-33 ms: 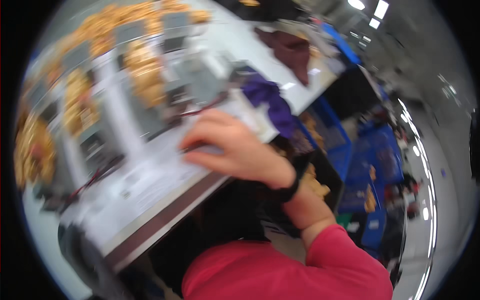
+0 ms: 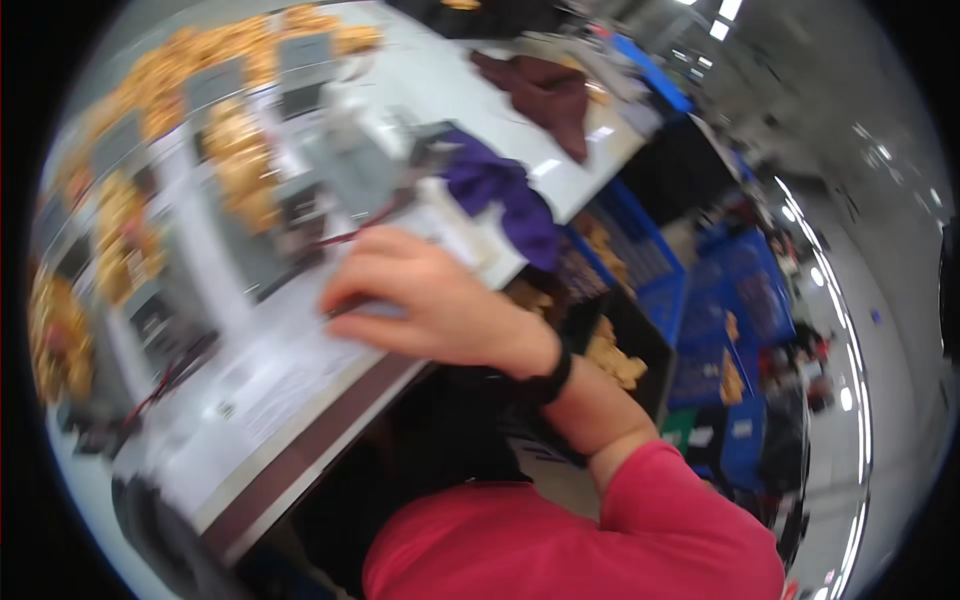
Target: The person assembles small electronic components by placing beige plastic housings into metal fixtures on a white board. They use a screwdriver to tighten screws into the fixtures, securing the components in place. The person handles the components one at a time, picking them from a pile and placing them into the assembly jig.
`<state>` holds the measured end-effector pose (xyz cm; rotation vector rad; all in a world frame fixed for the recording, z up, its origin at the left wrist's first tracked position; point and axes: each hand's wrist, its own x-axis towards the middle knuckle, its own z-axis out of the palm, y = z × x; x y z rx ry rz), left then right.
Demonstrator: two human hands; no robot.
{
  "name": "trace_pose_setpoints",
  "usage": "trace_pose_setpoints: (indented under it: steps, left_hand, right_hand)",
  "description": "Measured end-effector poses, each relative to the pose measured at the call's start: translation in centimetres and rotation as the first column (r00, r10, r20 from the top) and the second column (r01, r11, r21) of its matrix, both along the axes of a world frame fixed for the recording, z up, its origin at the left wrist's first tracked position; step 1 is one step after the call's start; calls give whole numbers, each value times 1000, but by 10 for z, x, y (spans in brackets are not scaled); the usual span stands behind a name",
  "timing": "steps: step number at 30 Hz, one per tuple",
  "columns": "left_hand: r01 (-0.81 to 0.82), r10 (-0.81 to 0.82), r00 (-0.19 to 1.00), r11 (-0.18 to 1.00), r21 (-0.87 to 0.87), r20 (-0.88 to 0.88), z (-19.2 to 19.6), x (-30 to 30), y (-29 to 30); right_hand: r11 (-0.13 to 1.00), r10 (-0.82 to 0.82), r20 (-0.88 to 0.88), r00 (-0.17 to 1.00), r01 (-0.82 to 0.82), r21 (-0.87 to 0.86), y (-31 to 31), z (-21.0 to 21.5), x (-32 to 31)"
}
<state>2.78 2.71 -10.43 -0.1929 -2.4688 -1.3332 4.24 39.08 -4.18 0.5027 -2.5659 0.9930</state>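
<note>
My right hand (image 2: 410, 300) hovers over the near edge of a white worktable (image 2: 265, 345), its fingers curled toward the thumb. A dark greyish patch shows between thumb and fingers, too blurred to tell what it is. A black band (image 2: 548, 382) circles the wrist below it. Just beyond the hand are a dark device with a red cable (image 2: 345, 237) and a grey tray-like stand (image 2: 350, 165). A crumpled purple cloth (image 2: 500, 190) lies to the hand's right. My left hand is out of view.
Shiny golden bundles (image 2: 240, 160) sit on grey stands along the table, with a heap of similar pieces (image 2: 190, 70) behind. A brown cloth (image 2: 545, 95) lies at the far end. On the right stand blue crates (image 2: 680, 290) and a black bin with tan pieces (image 2: 612, 355).
The whole view has shifted, so the table, cloths and crates appear further left. My right hand has moved left in the picture along with them, its fingers still curled.
</note>
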Motion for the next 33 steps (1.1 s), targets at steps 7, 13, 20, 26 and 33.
trace_pose_setpoints:
  steps: [7,13,20,26,33]
  left_hand:
    - [120,-143,971,984,-129,-191,26,-6,33]
    - [128,-133,971,991,-37,-198,20,-10,24]
    - [89,-117,968,987,-135,-220,25,-10,28]
    - [120,-127,973,992,-45,-193,22,-10,27]
    - [99,-121,969,989,-108,-217,25,-9,29]
  right_hand:
    - [995,-48,-149,988,35,-93,8,-20,1]
    - [997,-45,-196,980,33,-64,2,-20,-2]
    - [997,-58,-171,984,49,-60,2,-19,-2]
    - [997,-65,-148,987,57,-59,1,-18,-3]
    - [996,-69,-136,988,61,-62,-1,-17,-3]
